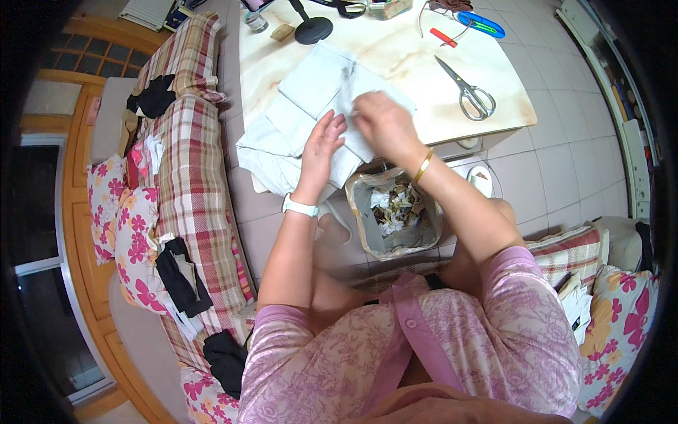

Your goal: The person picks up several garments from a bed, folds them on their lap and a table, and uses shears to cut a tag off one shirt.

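Pale blue-grey fabric [296,122] lies in overlapping layers on the marble-patterned table, with part of it hanging over the near edge. My left hand [323,148] is over the fabric's near part, palm turned inward, fingers slightly apart and holding nothing visible. My right hand [384,124] is just to its right above the fabric, its fingers bent and blurred; whether they pinch anything cannot be told. A folded square of the same fabric [318,79] lies beyond both hands. Metal scissors [469,93] rest on the table to the right, away from my hands.
A lined waste bin [371,241] with scraps stands below the table's near edge. On the table's far side are a black round stand base [313,31], a small jar [256,22], eyeglasses [440,7], a red object [443,37] and a blue-and-green tool [481,24]. A plaid-covered sofa [196,159] stands left.
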Demonstrator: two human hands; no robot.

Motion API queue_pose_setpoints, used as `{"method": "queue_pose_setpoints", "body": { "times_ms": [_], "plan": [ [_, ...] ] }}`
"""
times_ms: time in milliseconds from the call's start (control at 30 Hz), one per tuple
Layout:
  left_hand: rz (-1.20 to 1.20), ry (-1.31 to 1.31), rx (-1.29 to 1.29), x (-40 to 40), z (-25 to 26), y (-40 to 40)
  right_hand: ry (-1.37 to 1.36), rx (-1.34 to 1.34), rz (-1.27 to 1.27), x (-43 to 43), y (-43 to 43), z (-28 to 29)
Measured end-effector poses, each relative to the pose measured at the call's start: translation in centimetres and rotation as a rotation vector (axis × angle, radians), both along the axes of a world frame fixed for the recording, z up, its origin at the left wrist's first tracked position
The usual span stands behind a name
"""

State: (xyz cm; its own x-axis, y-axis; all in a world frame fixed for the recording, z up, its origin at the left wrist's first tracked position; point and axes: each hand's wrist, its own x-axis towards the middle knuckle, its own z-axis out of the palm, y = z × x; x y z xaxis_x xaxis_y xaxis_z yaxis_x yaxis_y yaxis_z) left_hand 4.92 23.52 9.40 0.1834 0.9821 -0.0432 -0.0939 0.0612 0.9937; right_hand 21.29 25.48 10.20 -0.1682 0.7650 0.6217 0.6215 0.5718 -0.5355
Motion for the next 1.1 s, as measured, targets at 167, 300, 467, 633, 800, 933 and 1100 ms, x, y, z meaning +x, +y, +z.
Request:
{"method": "queue_pose_setpoints", "body": {
  "times_ms": [167,300,467,633,800,933,1100],
  "plan": [
    [0.077,-0.324,-0.283,0.2,0.5,0.4,-0.064,0.06,0.2,-2.2,-2.0,-1.0],
    [0.079,-0.28,-0.282,-0.7,0.2,0.1,-0.039,0.055,0.209,-2.6,-2.1,-0.6],
    [0.102,-0.29,-0.296,-0.2,0.1,0.1,-0.01,0.052,0.188,-2.3,-1.9,-0.8],
    [0.122,-0.297,-0.311,0.1,0.1,-0.2,-0.044,0.076,-0.003,-0.4,-0.8,0.4],
    [0.185,-0.311,-0.366,0.0,0.0,-0.8,-0.154,-0.06,-0.188,2.5,0.0,1.2],
    [0.127,-0.332,-0.325,-0.3,0.0,-0.8,-0.135,-0.03,-0.119,3.2,0.0,1.5],
    [0.121,-0.281,-0.275,1.1,1.1,-0.9,-0.108,0.075,0.221,1.8,-0.6,1.9]
  ]
}}
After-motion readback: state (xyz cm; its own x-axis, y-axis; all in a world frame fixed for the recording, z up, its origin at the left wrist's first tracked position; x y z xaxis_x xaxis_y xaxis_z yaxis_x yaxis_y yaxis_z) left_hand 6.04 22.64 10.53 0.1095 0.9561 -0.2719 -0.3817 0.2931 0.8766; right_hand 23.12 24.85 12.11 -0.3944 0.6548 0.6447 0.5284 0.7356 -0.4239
